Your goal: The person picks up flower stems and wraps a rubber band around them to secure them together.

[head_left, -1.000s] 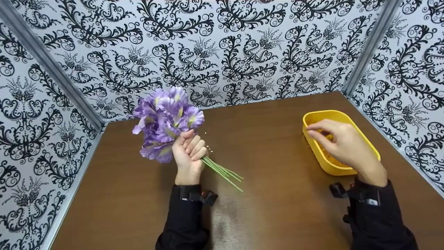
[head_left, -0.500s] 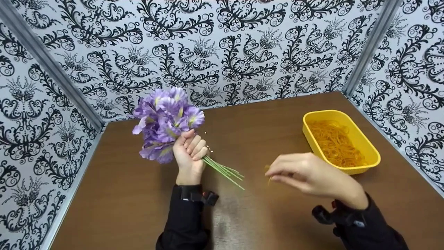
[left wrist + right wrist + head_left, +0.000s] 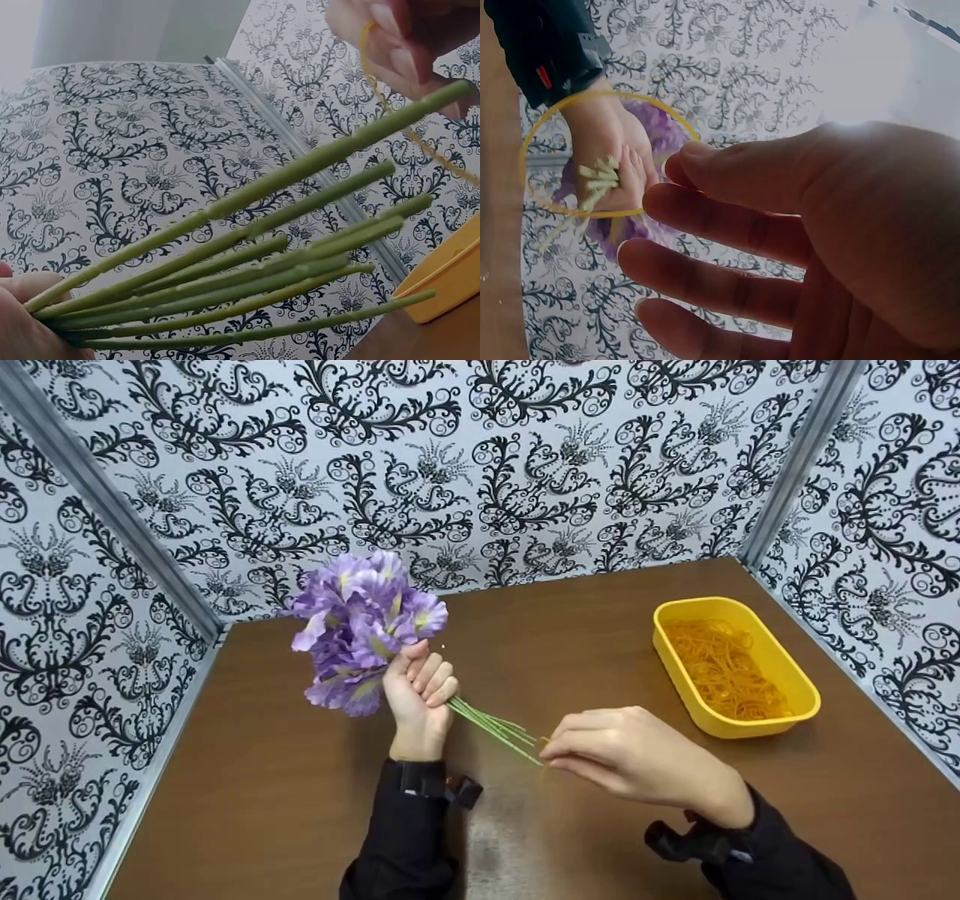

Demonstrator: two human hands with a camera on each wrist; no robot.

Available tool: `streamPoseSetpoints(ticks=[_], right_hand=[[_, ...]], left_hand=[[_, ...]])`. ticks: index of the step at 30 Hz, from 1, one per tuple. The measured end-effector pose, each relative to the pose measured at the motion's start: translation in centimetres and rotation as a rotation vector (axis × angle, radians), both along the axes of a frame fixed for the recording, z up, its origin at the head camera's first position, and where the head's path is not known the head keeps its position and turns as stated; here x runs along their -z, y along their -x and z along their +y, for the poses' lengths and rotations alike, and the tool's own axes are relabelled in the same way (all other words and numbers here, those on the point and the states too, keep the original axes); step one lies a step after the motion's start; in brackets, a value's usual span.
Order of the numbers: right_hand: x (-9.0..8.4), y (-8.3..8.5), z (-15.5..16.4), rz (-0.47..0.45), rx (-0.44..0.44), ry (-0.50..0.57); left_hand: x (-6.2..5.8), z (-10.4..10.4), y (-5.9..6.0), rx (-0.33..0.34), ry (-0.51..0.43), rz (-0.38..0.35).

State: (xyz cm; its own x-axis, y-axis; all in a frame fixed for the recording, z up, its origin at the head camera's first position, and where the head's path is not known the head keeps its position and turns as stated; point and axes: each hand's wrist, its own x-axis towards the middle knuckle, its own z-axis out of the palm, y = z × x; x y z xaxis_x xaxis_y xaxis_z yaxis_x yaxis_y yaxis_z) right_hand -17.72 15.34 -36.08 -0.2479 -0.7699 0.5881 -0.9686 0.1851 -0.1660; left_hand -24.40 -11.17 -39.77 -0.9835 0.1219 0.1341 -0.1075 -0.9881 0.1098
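A bunch of purple flowers [image 3: 367,622] is held up over the table by my left hand [image 3: 424,690], its fingers wrapped round the green stems [image 3: 491,722]. The stems point down to the right and fan out in the left wrist view, their cut ends at differing lengths. My right hand [image 3: 637,757] pinches a yellow rubber band [image 3: 577,94] between thumb and fingertips, right at the stem ends. In the right wrist view the band hangs as a wide loop, with the stem ends and left hand seen through it. The other fingers of that hand are spread.
A yellow tub [image 3: 806,709] full of rubber bands [image 3: 720,667] stands at the right of the brown table [image 3: 570,637]. Patterned black-and-white panels [image 3: 480,472] rise behind and at both sides.
My right hand has left the tub and moved left and down to the stem ends, bringing a rubber band. The left hand with the flowers has shifted slightly right.
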Motion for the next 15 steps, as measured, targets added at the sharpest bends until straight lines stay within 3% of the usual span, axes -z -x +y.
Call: streamPoseSetpoints(ticks=[15], right_hand=[[0.6, 0.2, -1.1, 0.000, -0.010, 0.091]], left_hand=[[0.4, 2.2, -0.2, -0.057, 0.171, -0.055]])
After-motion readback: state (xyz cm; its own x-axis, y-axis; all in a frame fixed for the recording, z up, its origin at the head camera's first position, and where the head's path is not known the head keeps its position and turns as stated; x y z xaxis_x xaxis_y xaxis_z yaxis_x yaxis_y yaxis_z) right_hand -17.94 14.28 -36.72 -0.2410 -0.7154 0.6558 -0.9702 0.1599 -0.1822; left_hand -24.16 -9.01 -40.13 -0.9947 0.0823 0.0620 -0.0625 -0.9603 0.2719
